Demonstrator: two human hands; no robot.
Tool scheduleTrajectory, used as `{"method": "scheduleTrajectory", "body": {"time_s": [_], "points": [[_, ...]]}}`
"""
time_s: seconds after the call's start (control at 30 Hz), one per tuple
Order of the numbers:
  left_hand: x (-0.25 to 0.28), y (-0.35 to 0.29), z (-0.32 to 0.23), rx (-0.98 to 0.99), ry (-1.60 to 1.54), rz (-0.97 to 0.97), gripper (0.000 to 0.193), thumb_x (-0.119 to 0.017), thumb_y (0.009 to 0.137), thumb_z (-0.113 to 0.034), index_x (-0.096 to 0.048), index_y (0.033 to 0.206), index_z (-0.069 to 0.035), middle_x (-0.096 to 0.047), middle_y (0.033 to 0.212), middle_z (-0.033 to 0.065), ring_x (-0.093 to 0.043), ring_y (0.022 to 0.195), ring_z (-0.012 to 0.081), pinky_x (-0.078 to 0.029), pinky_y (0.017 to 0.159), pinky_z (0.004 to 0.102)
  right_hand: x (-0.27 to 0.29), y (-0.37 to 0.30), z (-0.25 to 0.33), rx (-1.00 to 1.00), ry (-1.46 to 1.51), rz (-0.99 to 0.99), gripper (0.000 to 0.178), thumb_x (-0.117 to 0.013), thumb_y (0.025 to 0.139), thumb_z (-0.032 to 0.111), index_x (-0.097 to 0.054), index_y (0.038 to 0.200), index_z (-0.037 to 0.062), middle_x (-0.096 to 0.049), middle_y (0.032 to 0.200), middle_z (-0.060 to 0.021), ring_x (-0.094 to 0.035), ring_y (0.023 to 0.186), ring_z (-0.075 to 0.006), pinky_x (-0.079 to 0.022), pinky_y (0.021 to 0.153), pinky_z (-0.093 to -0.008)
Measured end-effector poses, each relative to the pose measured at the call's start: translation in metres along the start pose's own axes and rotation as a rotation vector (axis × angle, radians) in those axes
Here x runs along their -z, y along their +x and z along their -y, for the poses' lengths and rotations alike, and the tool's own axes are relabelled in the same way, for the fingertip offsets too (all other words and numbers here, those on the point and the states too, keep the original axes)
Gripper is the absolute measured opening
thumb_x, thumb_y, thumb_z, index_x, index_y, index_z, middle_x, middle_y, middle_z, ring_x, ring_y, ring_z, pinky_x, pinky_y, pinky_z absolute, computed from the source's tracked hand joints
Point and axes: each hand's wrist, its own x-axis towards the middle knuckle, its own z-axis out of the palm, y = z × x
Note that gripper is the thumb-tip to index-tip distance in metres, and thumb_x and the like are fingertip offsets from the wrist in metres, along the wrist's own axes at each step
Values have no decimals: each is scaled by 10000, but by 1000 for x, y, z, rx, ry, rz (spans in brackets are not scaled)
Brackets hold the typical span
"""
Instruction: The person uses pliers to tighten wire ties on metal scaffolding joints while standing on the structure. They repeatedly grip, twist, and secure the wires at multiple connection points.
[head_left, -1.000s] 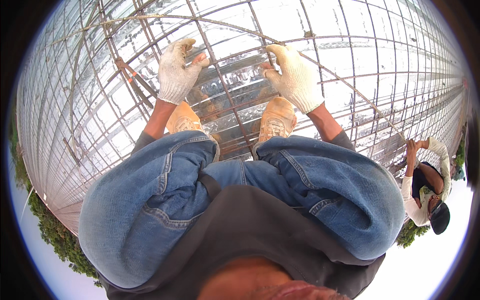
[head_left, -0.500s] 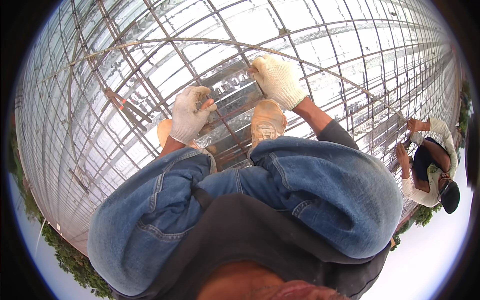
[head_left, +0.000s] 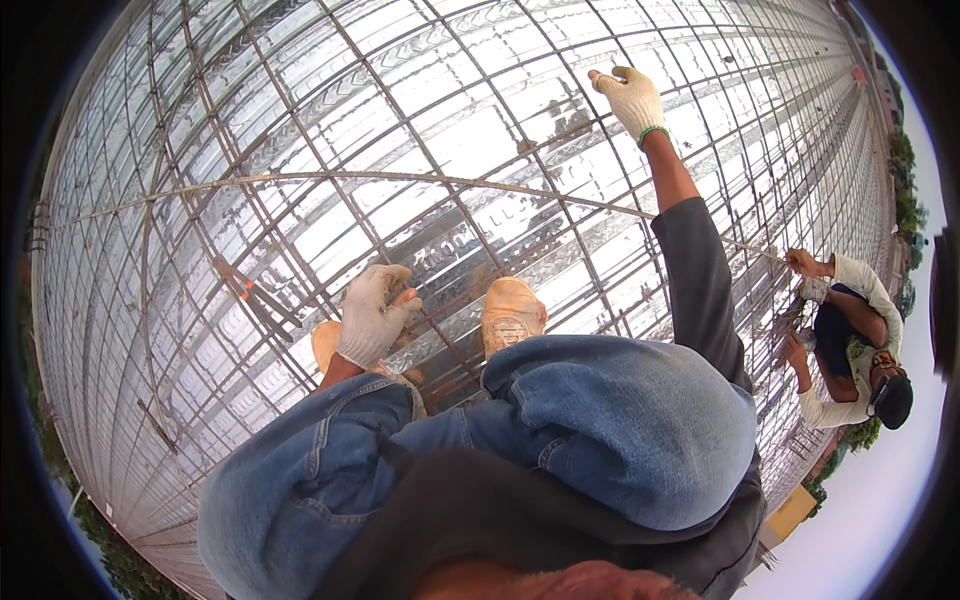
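Observation:
My left hand (head_left: 372, 318), in a pale knit glove with bare fingertips showing, hovers by my left knee over the rebar mesh (head_left: 428, 152). Its fingers are curled toward the thumb; anything inside the curl is hidden. My right arm is stretched far out to the right. At its end my right hand (head_left: 634, 102), in a cream glove with a green cuff, is above the bars with thumb and forefinger apart, and nothing shows in it. A dark pincer-like tool (head_left: 266, 303) with a red-orange mark lies on the mesh left of my left hand.
Shiny ribbed metal decking (head_left: 480, 110) lies beneath the bars. A long thin rod (head_left: 400, 177) curves across the mesh. My tan shoes (head_left: 512, 312) stand among the bars. At the right a co-worker (head_left: 855, 345) in a dark cap crouches, hands at the mesh.
My right hand has left the bar in front of my right shoe and reached far out to the upper right, arm straightened. My left hand keeps its curl beside the knee. The view has shifted.

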Motion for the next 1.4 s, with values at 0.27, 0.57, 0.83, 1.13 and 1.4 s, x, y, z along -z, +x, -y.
{"method": "scheduleTrajectory", "body": {"time_s": [0.27, 0.57, 0.83, 1.13, 1.4], "points": [[10, 6, -29, 525, -657, -16, 473, -782, 997, -149, -662, 1424, 16, -733, 1160, 50, -703, 1028, 136, -586, 891, 305, 21, -139, 88, 4, 579, 179, 511, -480, 1157, 354, -743, 1383, -21, -650, 787, -29, -593, 725, -141, -508, 709, -356], [2, 36, -32, 309, -982, -36, 530, -683, 1095, -232, -591, 1534, 52, -717, 1412, 142, -692, 1285, 202, -541, 1119, 351, -19, -255, 164, -91, 1019, 1123, 461, -505, 1217, 463, -519, 882, 146, -364, 697, 94, -274, 593, -37, -232, 525, -282], [20, 30, -58, 373, -758, 14, 400, -711, 1064, -213, -716, 1375, 39, -765, 1321, 154, -727, 1211, 184, -566, 1084, 337, -21, -255, 160, -275, 1021, 1164, 472, -478, 1219, 470, -547, 894, 135, -386, 671, 93, -285, 566, -44, -239, 513, -287], [4, 28, -50, 310, -940, -72, 338, -749, 1046, -235, -792, 1230, 46, -807, 1147, 138, -754, 1092, 195, -591, 1003, 339, -25, -264, 162, -330, 992, 1141, 449, -526, 1177, 400, -716, 1000, 34, -572, 732, 20, -435, 592, -55, -332, 519, -281], [4, 28, -44, 297, -791, 65, 282, -763, 1044, -185, -812, 1223, 28, -816, 1085, 94, -741, 1021, 136, -586, 919, 293, -22, -272, 160, -238, 954, 1054, 455, -504, 1191, 371, -728, 1092, -13, -647, 803, -9, -499, 668, -59, -404, 585, -279]]}}
